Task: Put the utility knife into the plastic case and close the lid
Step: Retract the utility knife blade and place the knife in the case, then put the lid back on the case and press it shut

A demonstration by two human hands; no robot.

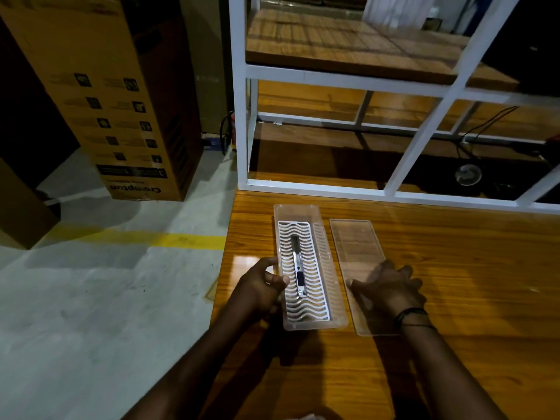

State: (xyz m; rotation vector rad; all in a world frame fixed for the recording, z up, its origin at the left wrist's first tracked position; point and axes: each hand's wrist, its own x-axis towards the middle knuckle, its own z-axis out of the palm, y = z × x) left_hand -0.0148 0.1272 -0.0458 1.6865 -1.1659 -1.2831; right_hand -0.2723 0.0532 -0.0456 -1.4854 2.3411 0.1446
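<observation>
A long clear plastic case [331, 283] lies on the wooden table, with a white wavy grid insert inside. The silver utility knife [298, 268] with a dark slider lies lengthwise on that insert. My left hand [262, 286] grips the case's left wall, thumb over the rim. The clear flat lid [354, 247] lies on the table just right of the case. My right hand [391, 286] rests on the lid's near half, fingers spread, thumb at its left edge; whether it grips the lid is unclear.
The wooden table [454, 298] has its left edge close to the case. A white metal frame shelf [303, 186] stands at the table's far edge. A tall cardboard box [121, 101] stands on the grey floor to the left, beside a yellow floor line [188, 239].
</observation>
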